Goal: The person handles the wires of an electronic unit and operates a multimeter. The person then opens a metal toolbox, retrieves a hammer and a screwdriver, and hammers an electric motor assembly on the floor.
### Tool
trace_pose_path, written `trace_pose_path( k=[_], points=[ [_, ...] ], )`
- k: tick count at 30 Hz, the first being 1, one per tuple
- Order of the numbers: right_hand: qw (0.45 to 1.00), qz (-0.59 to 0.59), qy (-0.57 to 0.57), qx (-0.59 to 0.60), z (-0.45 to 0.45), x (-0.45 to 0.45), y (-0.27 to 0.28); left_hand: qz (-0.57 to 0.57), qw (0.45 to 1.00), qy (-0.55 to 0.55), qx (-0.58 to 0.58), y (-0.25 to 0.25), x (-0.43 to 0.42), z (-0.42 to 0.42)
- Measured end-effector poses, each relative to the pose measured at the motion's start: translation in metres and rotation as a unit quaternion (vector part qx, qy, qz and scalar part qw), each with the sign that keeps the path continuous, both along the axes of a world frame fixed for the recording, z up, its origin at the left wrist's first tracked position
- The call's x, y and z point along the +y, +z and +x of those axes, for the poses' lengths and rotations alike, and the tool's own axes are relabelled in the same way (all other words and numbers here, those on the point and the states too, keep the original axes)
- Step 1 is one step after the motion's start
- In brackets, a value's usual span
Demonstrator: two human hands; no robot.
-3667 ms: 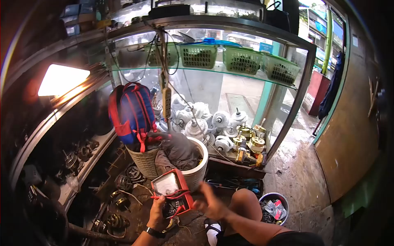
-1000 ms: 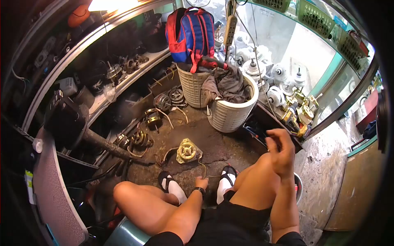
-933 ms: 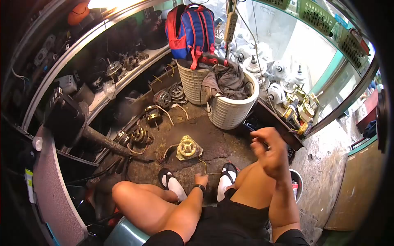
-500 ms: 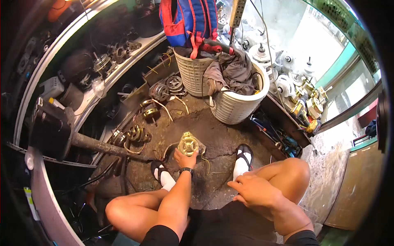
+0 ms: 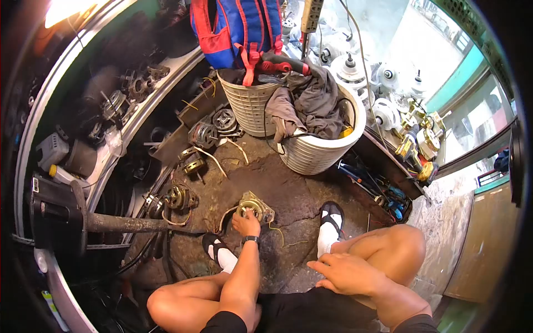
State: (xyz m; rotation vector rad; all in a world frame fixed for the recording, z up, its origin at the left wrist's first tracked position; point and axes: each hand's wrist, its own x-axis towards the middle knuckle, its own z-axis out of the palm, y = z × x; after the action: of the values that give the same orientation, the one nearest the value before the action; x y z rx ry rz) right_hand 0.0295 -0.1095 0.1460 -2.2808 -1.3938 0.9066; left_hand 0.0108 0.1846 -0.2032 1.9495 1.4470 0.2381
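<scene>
A brass-coloured motor (image 5: 261, 206) with a pale cable on its left and a thin yellow wire on its right stands on the dark floor. My left hand (image 5: 246, 223), with a black watch on the wrist, reaches onto its near left side, fingers curled over the round top and touching it. The fingertips partly cover the motor's centre. Over my right thigh hangs my right hand (image 5: 343, 272), its fingers extended and holding nothing. Both feet, in white socks and black sandals, are on either side below the motor.
Several other motors (image 5: 179, 197) lie at the left. Behind are two baskets, one holding cloth (image 5: 316, 105), the other under a blue and red backpack (image 5: 236, 28). A tool tray (image 5: 377, 191) and a yellow drill (image 5: 408, 149) are at the right. A thick pipe (image 5: 127, 223) extends from the left.
The red-cased meter seen earlier in my left hand is gone from it. My left hand has moved forward onto the motor, and my right hand has lowered to my thigh. The view has tilted down.
</scene>
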Motion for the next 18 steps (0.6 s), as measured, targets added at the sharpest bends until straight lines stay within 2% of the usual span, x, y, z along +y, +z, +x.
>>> trace_pose_path(
  k=[2,3,4,6,7,8,9,11,13,15,18],
  points=[
    [1.000,-0.028,0.001,0.015,0.002,0.002,0.008,-0.038,0.999,-0.030,-0.020,0.004,0.005,-0.011],
    [0.998,-0.055,0.005,0.032,0.001,0.001,0.010,-0.050,0.998,0.023,-0.032,0.004,0.001,-0.011],
    [0.998,-0.053,0.002,0.035,-0.001,-0.001,0.009,-0.151,0.988,0.007,-0.005,-0.004,0.012,-0.016],
    [0.999,-0.037,0.008,0.029,-0.003,-0.006,0.006,-0.265,0.960,0.072,-0.046,-0.020,0.017,-0.022],
    [0.999,-0.034,0.006,0.030,-0.004,-0.007,0.005,-0.263,0.961,0.071,-0.044,-0.016,0.009,-0.021],
    [0.999,-0.031,0.009,0.031,-0.004,-0.008,0.006,-0.364,0.899,0.101,-0.220,-0.007,0.002,-0.019],
    [0.999,-0.027,0.012,0.030,-0.004,-0.009,0.008,-0.448,0.796,0.126,-0.387,0.003,-0.003,-0.015],
    [0.999,-0.028,0.012,0.032,-0.005,-0.010,0.010,-0.454,0.785,0.109,-0.407,0.012,-0.007,-0.009],
    [0.999,-0.029,0.014,0.032,-0.005,-0.012,0.011,-0.517,0.732,0.093,-0.434,0.020,-0.009,-0.002],
    [1.000,0.010,0.004,0.000,-0.007,-0.016,0.010,-0.527,0.726,0.109,-0.427,0.026,-0.007,0.006],
    [1.000,0.022,-0.003,-0.005,-0.007,-0.020,0.007,-0.671,0.643,0.144,-0.341,0.010,0.008,0.009]
  ],
)
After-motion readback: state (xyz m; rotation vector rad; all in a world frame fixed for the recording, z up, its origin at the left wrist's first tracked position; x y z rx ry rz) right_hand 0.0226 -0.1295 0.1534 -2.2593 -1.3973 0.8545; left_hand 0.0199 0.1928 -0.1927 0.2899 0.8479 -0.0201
